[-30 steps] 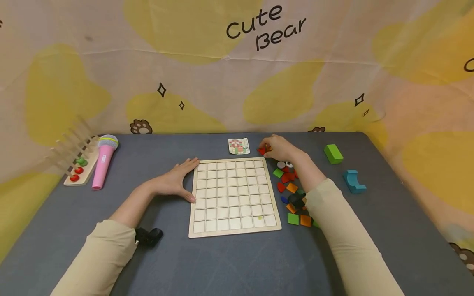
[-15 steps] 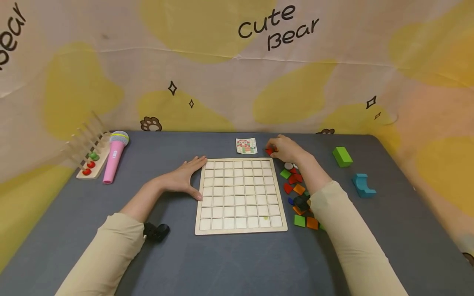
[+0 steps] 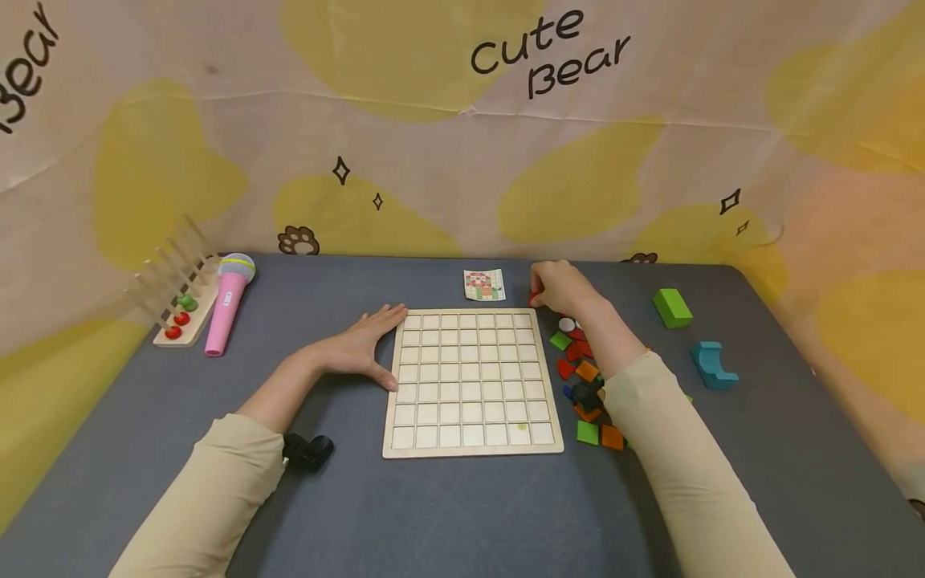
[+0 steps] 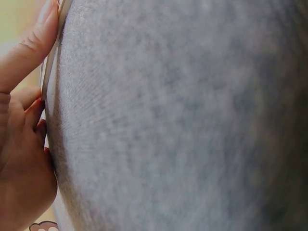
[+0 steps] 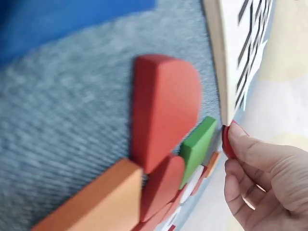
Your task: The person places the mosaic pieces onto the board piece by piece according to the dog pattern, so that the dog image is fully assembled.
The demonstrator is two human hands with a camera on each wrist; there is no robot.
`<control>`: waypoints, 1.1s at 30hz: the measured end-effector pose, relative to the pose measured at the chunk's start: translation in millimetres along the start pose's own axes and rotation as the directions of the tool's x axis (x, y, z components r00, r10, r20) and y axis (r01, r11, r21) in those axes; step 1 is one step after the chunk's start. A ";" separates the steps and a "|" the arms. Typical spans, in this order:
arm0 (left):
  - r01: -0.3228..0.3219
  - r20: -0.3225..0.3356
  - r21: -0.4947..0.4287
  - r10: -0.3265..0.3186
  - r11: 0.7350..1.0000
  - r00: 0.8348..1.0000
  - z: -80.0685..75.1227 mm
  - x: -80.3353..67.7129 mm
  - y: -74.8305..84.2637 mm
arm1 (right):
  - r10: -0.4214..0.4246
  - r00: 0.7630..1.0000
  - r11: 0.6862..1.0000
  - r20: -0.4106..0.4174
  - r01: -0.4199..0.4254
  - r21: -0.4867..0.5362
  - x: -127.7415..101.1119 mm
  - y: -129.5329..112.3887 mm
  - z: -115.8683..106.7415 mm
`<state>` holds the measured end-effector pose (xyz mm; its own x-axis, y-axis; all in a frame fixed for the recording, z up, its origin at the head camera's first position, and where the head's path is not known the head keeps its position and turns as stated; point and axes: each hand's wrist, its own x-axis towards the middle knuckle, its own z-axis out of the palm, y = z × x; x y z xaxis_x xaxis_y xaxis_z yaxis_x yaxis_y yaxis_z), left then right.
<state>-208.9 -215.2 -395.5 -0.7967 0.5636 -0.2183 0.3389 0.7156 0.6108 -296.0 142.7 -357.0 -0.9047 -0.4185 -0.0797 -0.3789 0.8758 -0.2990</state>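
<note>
red piece (image 3: 534, 299) pinched in my right hand (image 3: 562, 291), fingers curled round it, just off the far right corner of the wooden grid board (image 3: 470, 381). my left hand (image 3: 361, 350) lies flat, fingers straight, against the board's left edge. loose coloured pieces (image 3: 581, 377) heaped along the board's right side. pattern card (image 3: 483, 285) just beyond the board's far edge.
</note>
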 end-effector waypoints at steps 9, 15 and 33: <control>-0.010 -0.004 0.005 0.010 1.000 1.000 1.2 1.3 -0.2 | -0.019 0.996 0.984 -0.085 0.033 0.172 3.0 -20.4 0.7; -0.010 -0.005 0.008 0.010 1.000 1.000 -0.1 2.0 2.5 | -0.051 0.993 0.966 -0.109 0.076 0.246 9.1 -43.5 6.9; 0.010 0.000 0.003 -0.010 1.000 1.000 -1.1 1.1 1.8 | -0.019 1.000 0.800 0.007 0.011 0.600 26.2 -108.6 36.3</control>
<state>-209.8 -213.8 -393.8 -0.7999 0.5568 -0.2240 0.3326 0.7219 0.6068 -271.5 27.9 -361.1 -0.8959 -0.4369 -0.0808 -0.1963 0.5522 -0.8103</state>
